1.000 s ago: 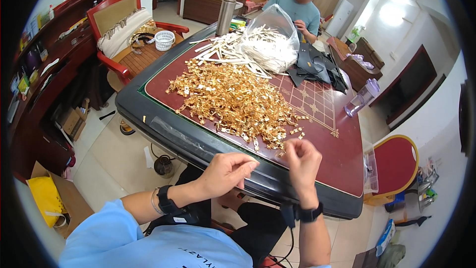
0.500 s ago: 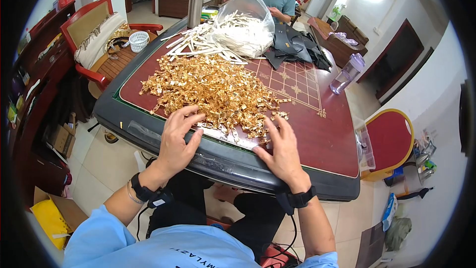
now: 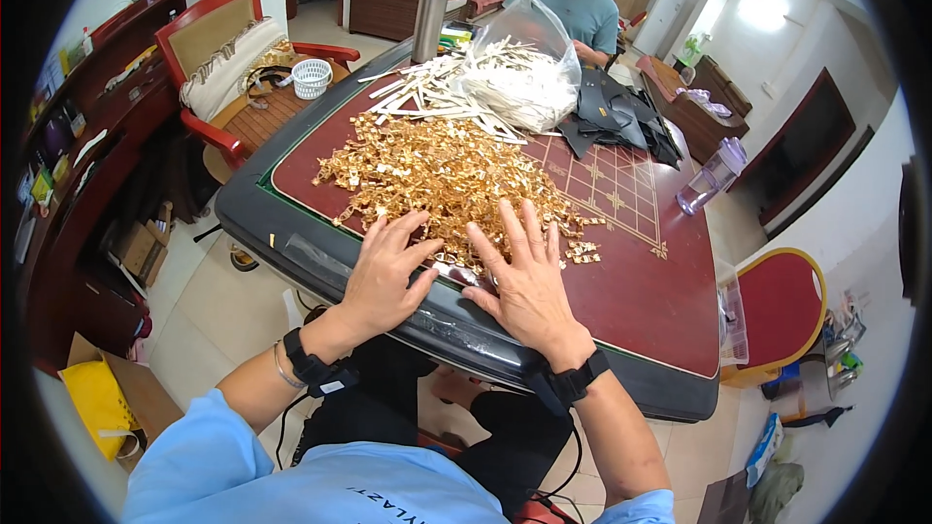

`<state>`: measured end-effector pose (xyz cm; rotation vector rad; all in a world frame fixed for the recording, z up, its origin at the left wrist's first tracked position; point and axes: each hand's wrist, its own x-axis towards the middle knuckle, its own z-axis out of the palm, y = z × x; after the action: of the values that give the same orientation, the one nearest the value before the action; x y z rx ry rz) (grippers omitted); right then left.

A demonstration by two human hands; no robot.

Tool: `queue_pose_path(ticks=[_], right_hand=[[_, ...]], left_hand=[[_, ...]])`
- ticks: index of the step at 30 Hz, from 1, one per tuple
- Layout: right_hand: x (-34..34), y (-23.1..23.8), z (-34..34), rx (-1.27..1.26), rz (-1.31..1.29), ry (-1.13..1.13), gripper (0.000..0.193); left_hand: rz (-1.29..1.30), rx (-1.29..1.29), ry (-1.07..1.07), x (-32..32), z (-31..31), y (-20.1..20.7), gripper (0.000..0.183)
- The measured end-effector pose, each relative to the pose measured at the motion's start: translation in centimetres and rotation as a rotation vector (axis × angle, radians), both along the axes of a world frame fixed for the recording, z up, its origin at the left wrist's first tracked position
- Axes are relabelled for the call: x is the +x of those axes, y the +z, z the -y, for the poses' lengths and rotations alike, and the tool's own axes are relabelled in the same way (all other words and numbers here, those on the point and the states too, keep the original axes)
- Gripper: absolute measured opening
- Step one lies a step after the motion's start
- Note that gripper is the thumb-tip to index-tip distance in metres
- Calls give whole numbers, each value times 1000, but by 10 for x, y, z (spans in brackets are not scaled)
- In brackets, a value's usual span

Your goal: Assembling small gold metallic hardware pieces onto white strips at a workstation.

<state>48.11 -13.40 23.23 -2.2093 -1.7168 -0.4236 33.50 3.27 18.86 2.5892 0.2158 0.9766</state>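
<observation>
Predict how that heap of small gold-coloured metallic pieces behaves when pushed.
The gold-coloured heap would probably spread rather than shift whole, since pieces lie loose at its edge. Some might snag, as they overlap in a jumble. Strays would likely slide easily on the smooth dark-red tabletop.

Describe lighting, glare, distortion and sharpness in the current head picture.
Head view: a bright patch glares at upper right, and the golden metal fittings glint; head view: the dark doorway at right leans, and black fills the picture's corners; head view: the left hand and right hand look fairly sharp.
</observation>
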Motion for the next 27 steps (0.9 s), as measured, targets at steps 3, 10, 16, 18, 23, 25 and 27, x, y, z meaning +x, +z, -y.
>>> queue_pose_path(ticks=[3, 10, 16, 18, 23, 25, 27], right_hand=[[-1, 4, -16, -86, 107, 103, 67], [16, 5, -31, -163, 205, 90, 55], [27, 4, -34, -133, 218, 70, 51], [35, 3, -33, -123, 247, 13, 50], [52, 2, -30, -136, 248, -54, 50], [59, 1, -29, -143, 257, -68, 50], [67, -1, -27, -147, 266, -77, 50]], left_hand=[[-13, -25, -37, 0, -1, 0, 38], [9, -47, -48, -1, -1, -1, 42], [40, -66, -49, -2, -3, -2, 40], [36, -51, -42, -3, -2, 0, 39], [15, -37, -66, -5, -3, -2, 33], [17, -38, -63, -6, -2, 0, 32], [23, -39, -68, -4, -1, 0, 32]])
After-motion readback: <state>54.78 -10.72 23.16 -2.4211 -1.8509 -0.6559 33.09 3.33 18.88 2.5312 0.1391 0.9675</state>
